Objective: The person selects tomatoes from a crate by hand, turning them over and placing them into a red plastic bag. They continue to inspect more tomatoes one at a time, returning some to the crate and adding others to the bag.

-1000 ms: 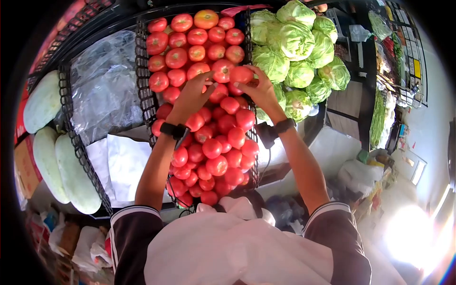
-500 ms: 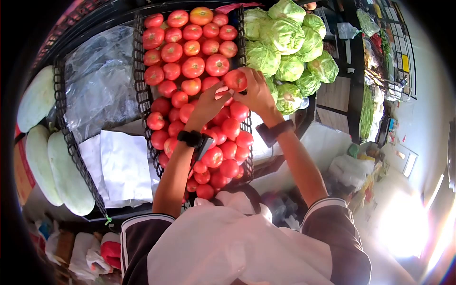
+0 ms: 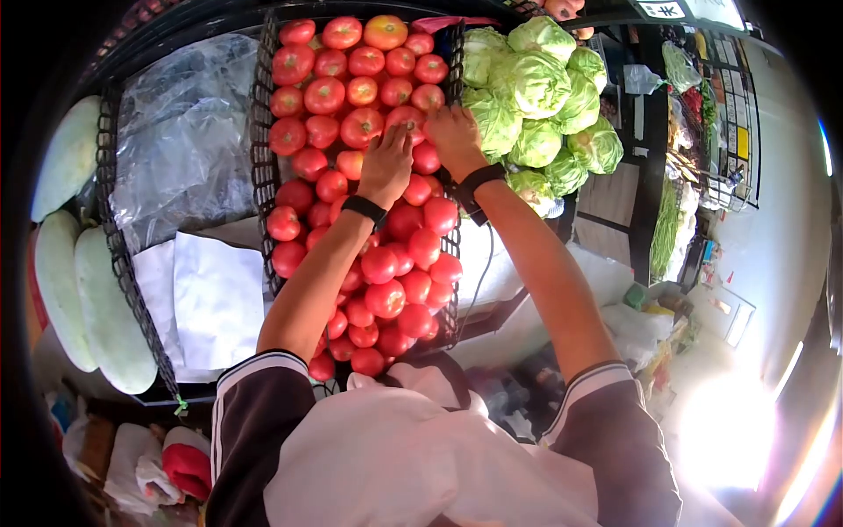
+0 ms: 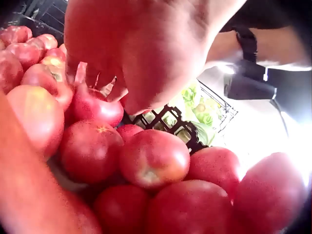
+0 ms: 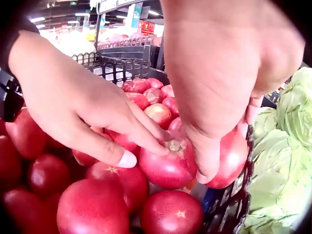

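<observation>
Red tomatoes (image 3: 385,299) fill a black mesh crate, neater at its far end and heaped nearer the body. My left hand (image 3: 386,169) lies over the middle rows; in the right wrist view the left hand (image 5: 92,105) has its fingers extended, fingertips touching the top of one tomato (image 5: 168,163). My right hand (image 3: 455,139) is at the crate's right edge. Seen from the right wrist, the right hand (image 5: 219,73) holds another tomato (image 5: 229,158) between thumb and fingers, beside the mesh wall. In the left wrist view the right hand (image 4: 141,53) partly hides a tomato (image 4: 97,109).
Green cabbages (image 3: 537,83) are piled right of the crate. To the left are clear plastic bags (image 3: 189,132), white paper (image 3: 218,299) and long pale gourds (image 3: 114,316). A cable (image 3: 481,277) hangs below my right wrist.
The tomato my right hand held up near the right edge is now down at the far rows, mostly covered by that hand. Both hands have moved slightly farther away, and the left fingers have straightened.
</observation>
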`<control>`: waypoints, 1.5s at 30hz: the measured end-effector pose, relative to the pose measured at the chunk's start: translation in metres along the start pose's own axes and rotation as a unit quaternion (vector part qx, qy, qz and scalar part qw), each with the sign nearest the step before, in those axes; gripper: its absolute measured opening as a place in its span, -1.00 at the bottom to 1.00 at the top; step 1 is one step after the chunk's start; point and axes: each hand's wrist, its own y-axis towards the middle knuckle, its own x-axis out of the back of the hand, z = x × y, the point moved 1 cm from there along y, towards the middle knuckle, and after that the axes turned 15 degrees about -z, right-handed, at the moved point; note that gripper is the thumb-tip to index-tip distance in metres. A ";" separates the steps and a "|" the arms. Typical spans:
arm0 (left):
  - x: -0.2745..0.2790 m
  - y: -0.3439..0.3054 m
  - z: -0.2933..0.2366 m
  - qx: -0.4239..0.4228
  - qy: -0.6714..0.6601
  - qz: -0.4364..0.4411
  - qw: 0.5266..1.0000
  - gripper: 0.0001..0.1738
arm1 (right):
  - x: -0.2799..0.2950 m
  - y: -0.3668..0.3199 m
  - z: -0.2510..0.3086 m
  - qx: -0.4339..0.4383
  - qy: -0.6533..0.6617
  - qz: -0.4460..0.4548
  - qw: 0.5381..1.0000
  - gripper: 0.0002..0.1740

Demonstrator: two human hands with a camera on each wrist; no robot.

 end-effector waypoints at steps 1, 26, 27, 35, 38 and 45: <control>0.002 -0.002 -0.001 0.000 0.006 0.019 1.000 -0.45 | 0.001 0.000 0.003 -0.005 -0.012 0.016 1.000 -0.63; 0.170 -0.128 -0.037 0.146 -0.222 0.021 0.964 -0.45 | 0.205 -0.162 0.064 -0.302 0.390 -0.056 0.868 -0.30; 0.173 -0.137 -0.034 0.151 -0.215 0.029 0.964 -0.44 | 0.214 -0.166 0.071 -0.296 0.394 -0.052 0.869 -0.30; 0.169 -0.177 -0.020 0.060 -0.185 0.028 0.980 -0.35 | 0.258 -0.203 0.113 -0.334 0.429 -0.047 0.838 -0.29; 0.164 -0.184 -0.020 0.023 -0.138 0.045 0.989 -0.33 | 0.265 -0.215 0.117 -0.330 0.445 -0.068 0.830 -0.27; 0.163 -0.163 -0.005 0.071 -0.270 -0.003 0.960 -0.49 | 0.287 -0.257 0.112 -0.350 0.397 -0.151 0.835 -0.36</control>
